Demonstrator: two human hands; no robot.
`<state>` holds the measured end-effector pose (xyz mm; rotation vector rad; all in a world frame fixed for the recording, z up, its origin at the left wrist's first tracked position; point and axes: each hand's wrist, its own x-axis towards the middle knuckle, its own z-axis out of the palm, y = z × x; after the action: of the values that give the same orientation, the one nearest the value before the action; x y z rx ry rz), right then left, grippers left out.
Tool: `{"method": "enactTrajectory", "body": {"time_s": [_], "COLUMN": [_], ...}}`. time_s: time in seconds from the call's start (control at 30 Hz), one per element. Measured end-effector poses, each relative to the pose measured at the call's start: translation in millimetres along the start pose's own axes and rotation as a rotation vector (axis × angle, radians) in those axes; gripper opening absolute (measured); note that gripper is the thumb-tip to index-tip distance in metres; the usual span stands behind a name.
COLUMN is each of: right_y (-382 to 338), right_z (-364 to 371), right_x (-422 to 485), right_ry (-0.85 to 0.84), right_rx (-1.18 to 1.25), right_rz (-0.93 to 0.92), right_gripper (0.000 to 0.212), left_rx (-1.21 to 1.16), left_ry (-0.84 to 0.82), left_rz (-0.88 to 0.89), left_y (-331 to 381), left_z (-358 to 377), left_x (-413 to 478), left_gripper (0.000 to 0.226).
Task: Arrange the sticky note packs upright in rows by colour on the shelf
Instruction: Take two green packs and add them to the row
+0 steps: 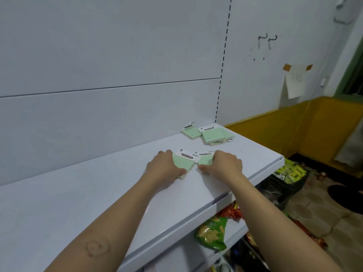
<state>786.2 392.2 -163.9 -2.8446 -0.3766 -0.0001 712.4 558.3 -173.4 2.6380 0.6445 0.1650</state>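
Both hands are reaching over the white shelf (pixel 98 193), side by side near its right end. The left hand (pixel 167 167) is gripping the left green pack (pixel 183 163) of sticky notes, fingers curled over its far left edge and thumb pressing its near corner. The right hand (pixel 224 165) is holding the right green pack (pixel 204 160), thumb at the near edge and curled fingers covering most of it. The two packs are lying low on the shelf, almost touching at their inner corners, white header cards pointing away; whether either is lifting off the shelf I cannot tell.

Farther back, at the far right corner against the back panel (pixel 98 55), three more green packs (pixel 215 134) are lying flat in a loose overlapping pile, not standing upright.

On the lower shelf, a green snack bag (pixel 213 232) and a red snack bag (pixel 231 211) are showing. On the floor to the right, a dark crate (pixel 282 183) is holding yellow-green packets. A paper sheet (pixel 294 83) is hanging taped to the wall.
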Motion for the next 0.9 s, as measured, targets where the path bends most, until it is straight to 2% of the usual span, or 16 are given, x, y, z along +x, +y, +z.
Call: {"method": "enactTrajectory", "body": {"time_s": [0.07, 0.13, 0.23, 0.3, 0.37, 0.43, 0.47, 0.63, 0.9], "right_y": [-4.8, -7.6, -11.4, -13.1, -16.5, -22.7, -28.2, -71.3, -162.9], "right_z": [-6.3, -13.3, -24.3, -33.2, -42.8, -51.0, -52.6, -44.1, -17.5], "right_x": [0.3, 2.8, 1.8, -1.8, -3.5, -4.5, -5.1, -11.0, -30.0], "right_ry": [-0.05, -0.115, -0.245, -0.271, -0.242, -0.194, -0.169, -0.069, -0.041], "right_rx": [-0.005, 0.013, -0.02, -0.014, 0.021, 0.074, 0.104, 0.328, 0.552], "right_rz": [0.029, 0.062, 0.051, 0.023, -0.048, -0.127, -0.159, -0.285, -0.443], "right_gripper": [0.065, 0.077, 0.08, 0.082, 0.066, 0.032, 0.029, 0.026, 0.019], "left_rx": [0.063, 0.086, -0.014, -0.129, -0.219, -0.287, -0.316, -0.426, -0.52], "left_ry": [-0.057, -0.099, -0.117, -0.09, -0.044, 0.024, 0.061, 0.207, 0.461], "left_rz": [-0.015, -0.035, -0.078, -0.086, -0.088, -0.083, -0.081, -0.089, -0.223], "left_y": [3.9, 5.8, -5.9, -22.3, -43.2, -63.9, -73.9, -112.6, -200.6], "left_z": [-6.3, -12.9, -23.3, -34.2, -47.9, -61.9, -68.3, -97.7, -145.9], "left_x": [2.4, 2.5, -3.6, -8.9, -13.7, -19.2, -21.8, -42.0, -94.4], "left_gripper": [0.072, 0.065, 0.058, 0.054, 0.042, 0.029, 0.023, 0.01, 0.015]}}
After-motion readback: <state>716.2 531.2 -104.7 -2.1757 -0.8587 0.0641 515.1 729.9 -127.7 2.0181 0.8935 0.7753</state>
